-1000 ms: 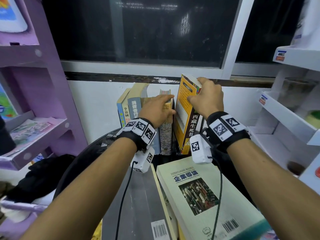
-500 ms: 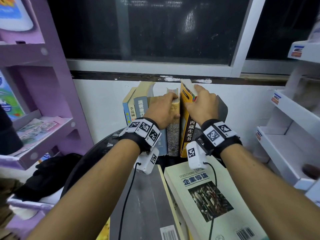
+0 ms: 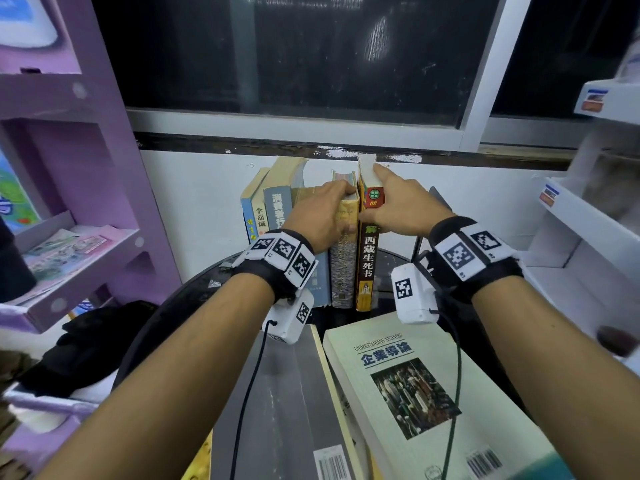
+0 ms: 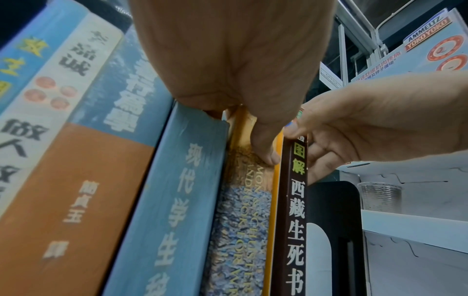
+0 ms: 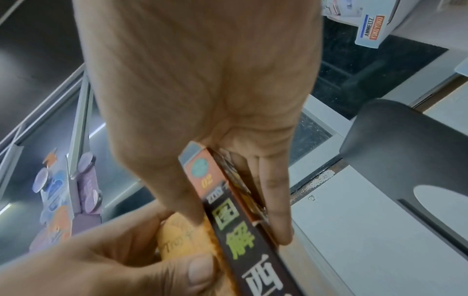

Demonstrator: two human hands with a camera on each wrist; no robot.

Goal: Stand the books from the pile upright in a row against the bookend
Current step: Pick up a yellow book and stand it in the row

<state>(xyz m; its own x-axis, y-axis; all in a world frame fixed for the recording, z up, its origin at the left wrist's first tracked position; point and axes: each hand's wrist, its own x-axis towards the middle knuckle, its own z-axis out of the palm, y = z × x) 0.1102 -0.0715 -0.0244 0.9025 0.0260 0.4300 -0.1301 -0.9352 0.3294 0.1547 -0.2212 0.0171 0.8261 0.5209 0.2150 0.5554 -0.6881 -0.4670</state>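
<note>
Several books stand upright in a row (image 3: pixel 277 216) at the back of a round black table (image 3: pixel 194 299). My left hand (image 3: pixel 329 209) curls over the top of a mottled-spine book (image 3: pixel 341 271), thumb on its spine (image 4: pixel 243 230). My right hand (image 3: pixel 391 202) pinches the top of a brown-spined book with an orange cover (image 3: pixel 367 265), which stands upright at the row's right end. My right fingers (image 5: pixel 273 200) lie on its right cover, between it and the black bookend (image 4: pixel 336 220). Nearer me lie a pale green book (image 3: pixel 415 393) and a grey book (image 3: pixel 284 393).
A purple shelf unit (image 3: pixel 86 188) stands close on the left and white shelves (image 3: pixel 588 237) on the right, with a clear plastic cup (image 4: pixel 380 196) on one. The wall and a dark window (image 3: pixel 311 64) are right behind the row. Black cloth (image 3: pixel 90 344) lies at lower left.
The orange-covered book was tilted to the right. My right hand has swung it upright, tight against the mottled book. My left hand has stayed on the row's top.
</note>
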